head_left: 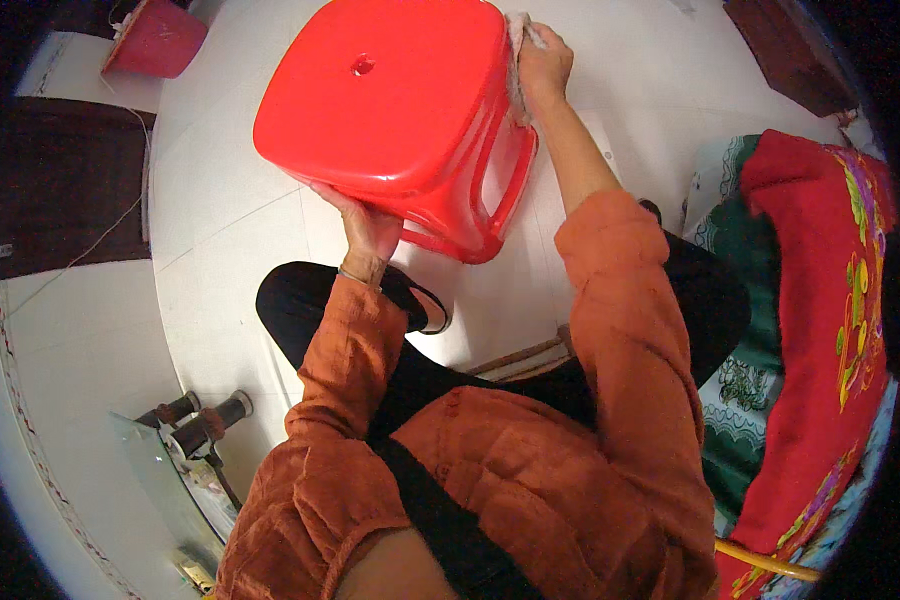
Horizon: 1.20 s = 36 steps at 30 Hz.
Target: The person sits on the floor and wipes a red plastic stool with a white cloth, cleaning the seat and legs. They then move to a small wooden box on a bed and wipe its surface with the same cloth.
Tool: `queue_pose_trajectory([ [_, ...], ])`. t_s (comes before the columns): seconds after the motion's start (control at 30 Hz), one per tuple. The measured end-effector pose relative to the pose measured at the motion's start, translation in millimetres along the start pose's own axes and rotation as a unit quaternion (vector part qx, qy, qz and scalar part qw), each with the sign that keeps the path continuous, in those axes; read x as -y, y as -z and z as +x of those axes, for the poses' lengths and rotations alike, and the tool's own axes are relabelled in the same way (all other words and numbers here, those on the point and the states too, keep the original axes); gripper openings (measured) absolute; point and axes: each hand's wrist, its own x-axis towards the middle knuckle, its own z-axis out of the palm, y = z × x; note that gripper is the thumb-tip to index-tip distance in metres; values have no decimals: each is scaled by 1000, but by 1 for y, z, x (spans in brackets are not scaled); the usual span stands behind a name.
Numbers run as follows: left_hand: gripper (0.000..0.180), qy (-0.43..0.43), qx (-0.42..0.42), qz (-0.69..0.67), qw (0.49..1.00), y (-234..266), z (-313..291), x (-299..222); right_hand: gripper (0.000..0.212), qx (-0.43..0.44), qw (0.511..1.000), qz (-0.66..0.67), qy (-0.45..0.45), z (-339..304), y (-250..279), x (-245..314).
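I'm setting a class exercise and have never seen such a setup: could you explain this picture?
There is no machine: these are a person's bare hands. The one picture comes from a fisheye camera on the person's head, looking down, so straight edges bend. The left hand touches a red plastic stool at its near edge, its grip partly hidden; the right hand holds a pale cloth against the stool's right side. Beneath is a white floor; a red bucket shows at upper left.

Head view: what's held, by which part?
Left hand: red plastic stool, by its near seat edge. Right hand: pale cloth, by a bunched part, at the stool's side.
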Motion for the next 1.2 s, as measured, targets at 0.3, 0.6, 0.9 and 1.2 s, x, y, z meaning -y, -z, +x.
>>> queue_pose_trajectory([
  [0.3, 98, -55, 26, -54, 997, -1, 27, 5, 23, -86, 956, -147, 240, -136, -12, -12],
  [0.6, 97, -36, 27, -45, 998, -3, 24, 1, 25, -101, 970, -101, 194, -83, -15, -6],
  [0.9, 86, -48, 46, -98, 993, -25, 33, -44, 29, -14, 915, -177, 362, -160, -3, 16],
  [1.2, 86, -134, -24, -94, 986, -23, 33, -55, 31, 83, 944, -231, 219, -200, 32, -88],
])
